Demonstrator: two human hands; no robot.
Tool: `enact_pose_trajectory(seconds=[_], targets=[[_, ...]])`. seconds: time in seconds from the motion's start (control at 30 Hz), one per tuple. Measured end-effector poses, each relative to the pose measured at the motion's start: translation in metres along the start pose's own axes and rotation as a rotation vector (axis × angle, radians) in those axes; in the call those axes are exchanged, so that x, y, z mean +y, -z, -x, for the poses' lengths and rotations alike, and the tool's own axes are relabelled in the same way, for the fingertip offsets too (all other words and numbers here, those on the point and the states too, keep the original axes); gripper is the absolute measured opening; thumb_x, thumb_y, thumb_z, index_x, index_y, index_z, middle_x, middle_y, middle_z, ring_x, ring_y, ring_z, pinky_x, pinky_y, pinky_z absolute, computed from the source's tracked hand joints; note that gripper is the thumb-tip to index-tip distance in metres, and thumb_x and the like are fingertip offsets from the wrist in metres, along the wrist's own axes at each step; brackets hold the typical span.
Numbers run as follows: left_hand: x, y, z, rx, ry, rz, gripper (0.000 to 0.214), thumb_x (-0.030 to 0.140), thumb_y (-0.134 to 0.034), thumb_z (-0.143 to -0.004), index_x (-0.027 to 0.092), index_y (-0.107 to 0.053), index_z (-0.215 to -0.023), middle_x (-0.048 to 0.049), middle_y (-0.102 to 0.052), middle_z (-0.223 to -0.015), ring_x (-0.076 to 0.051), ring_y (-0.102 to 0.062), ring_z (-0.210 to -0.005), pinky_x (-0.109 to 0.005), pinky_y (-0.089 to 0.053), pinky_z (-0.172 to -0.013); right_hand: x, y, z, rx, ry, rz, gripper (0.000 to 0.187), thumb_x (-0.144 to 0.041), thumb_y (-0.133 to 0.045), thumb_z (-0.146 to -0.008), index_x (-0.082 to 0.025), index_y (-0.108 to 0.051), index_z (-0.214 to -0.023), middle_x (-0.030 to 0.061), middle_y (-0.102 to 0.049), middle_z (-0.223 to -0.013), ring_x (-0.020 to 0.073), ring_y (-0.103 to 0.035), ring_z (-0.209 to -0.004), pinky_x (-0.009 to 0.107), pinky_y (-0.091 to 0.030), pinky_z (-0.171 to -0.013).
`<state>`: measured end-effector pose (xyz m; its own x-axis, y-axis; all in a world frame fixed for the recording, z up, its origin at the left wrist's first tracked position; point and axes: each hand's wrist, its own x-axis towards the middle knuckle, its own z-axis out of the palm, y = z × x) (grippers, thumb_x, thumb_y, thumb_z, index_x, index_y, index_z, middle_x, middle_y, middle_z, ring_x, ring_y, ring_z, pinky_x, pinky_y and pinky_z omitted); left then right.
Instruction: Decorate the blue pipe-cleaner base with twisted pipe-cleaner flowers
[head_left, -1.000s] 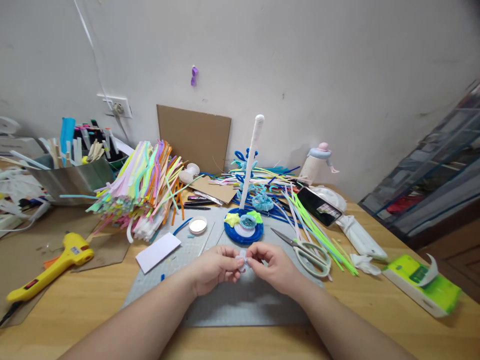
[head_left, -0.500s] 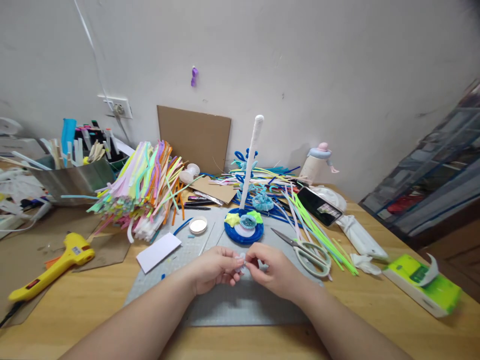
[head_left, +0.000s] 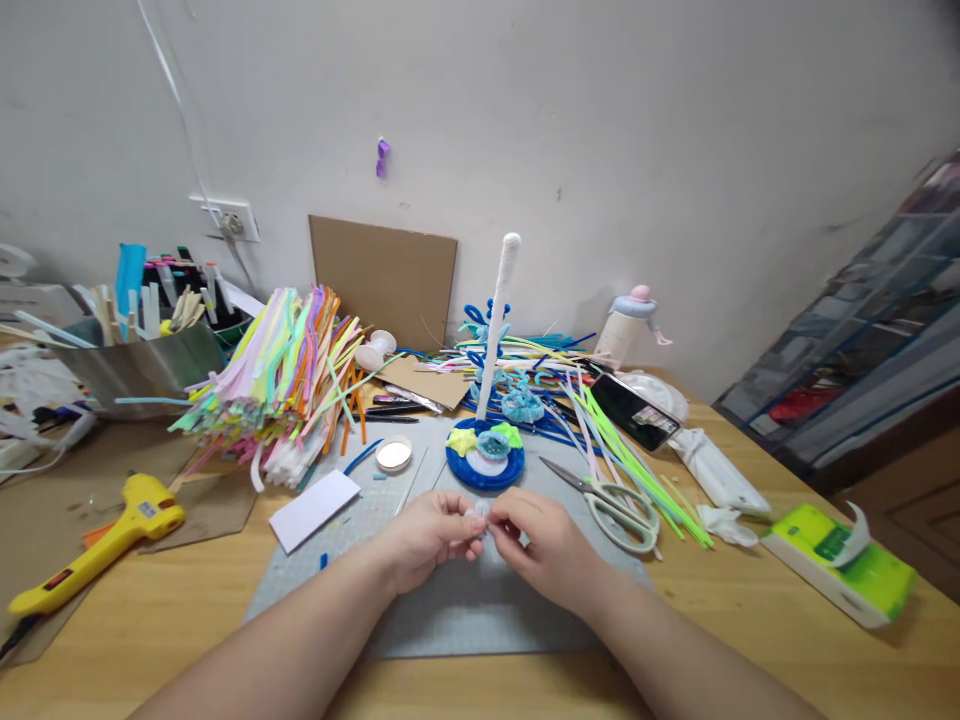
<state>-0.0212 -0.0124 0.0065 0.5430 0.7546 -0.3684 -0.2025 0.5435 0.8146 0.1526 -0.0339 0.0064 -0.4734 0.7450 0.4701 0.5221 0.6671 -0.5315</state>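
Observation:
Both hands meet over the grey cutting mat (head_left: 480,625), pinching one small pale, whitish fuzzy piece (head_left: 481,511). My left hand (head_left: 435,535) has it between thumb and fingers; my right hand (head_left: 540,540) grips its other side with the fingertips. The piece is mostly covered by fingers, so its exact shape cannot be made out. Just beyond the hands stands a round blue fuzzy base (head_left: 459,468) with a tall white wrapped post (head_left: 495,330), yellow and green stars and a light-blue ring on it. To the right of my right hand lie scissors (head_left: 619,515), blades partly apart.
A yellow glue gun (head_left: 112,545) lies at left. Behind are a large bundle of coloured pipe cleaners (head_left: 270,380), a white card (head_left: 315,508) and a small round dish (head_left: 394,454). Green pipe cleaners (head_left: 645,455), a phone (head_left: 637,410) and a tissue pack (head_left: 840,565) lie at right.
The fingers have shifted slightly around the pale piece, with my right hand's fingers closer over it. The whole view has moved a little; the other objects keep their places.

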Motion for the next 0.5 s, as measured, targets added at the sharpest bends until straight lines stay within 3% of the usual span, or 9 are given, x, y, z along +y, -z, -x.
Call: enact_pose_trajectory(seconds=[0.1, 0.2, 0.4, 0.5], targets=[[-0.002, -0.004, -0.002, 0.05, -0.126, -0.019, 0.036, 0.034, -0.081, -0.052, 0.013, -0.054, -0.065, 0.0018, -0.058, -0.053, -0.007, -0.052, -0.047, -0.02, -0.039, -0.05, -0.003, -0.005, 0.0, 0.103, -0.17, -0.121, 0.011, -0.015, -0.05, -0.08, -0.018, -0.055, -0.071, 0.0, -0.055, -0.066, 0.012, -0.048, -0.06, 0.023, -0.036, -0.055], [-0.004, -0.006, -0.005, 0.078, -0.234, -0.098, 0.036, 0.037, -0.079, -0.053, 0.013, -0.053, -0.064, 0.0023, -0.057, -0.051, -0.008, -0.052, -0.045, -0.021, -0.04, -0.049, -0.005, -0.008, -0.002, 0.128, -0.4, -0.359, 0.009, -0.02, -0.056, -0.075, -0.017, -0.054, -0.067, -0.0013, -0.053, -0.061, 0.0109, -0.045, -0.055, 0.022, -0.033, -0.05], [-0.008, -0.008, -0.005, 0.127, -0.354, -0.332, 0.025, 0.029, -0.074, -0.059, 0.014, -0.054, -0.063, 0.0018, -0.059, -0.055, -0.009, -0.053, -0.05, -0.022, -0.04, -0.051, 0.002, -0.015, -0.005, -0.065, -0.777, -1.108, 0.014, -0.023, -0.058, -0.069, -0.017, -0.048, -0.061, -0.0083, -0.039, -0.047, 0.0044, -0.025, -0.04, 0.02, -0.019, -0.041], [-0.007, -0.005, -0.007, 0.167, -0.339, -0.399, 0.023, 0.027, -0.073, -0.059, 0.014, -0.055, -0.062, 0.0015, -0.058, -0.056, -0.01, -0.053, -0.052, -0.021, -0.039, -0.052, 0.006, -0.015, -0.006, -0.066, -0.802, -1.139, 0.016, -0.022, -0.063, -0.067, -0.016, -0.049, -0.061, -0.0082, -0.04, -0.046, 0.0038, -0.026, -0.039, 0.019, -0.017, -0.041]])
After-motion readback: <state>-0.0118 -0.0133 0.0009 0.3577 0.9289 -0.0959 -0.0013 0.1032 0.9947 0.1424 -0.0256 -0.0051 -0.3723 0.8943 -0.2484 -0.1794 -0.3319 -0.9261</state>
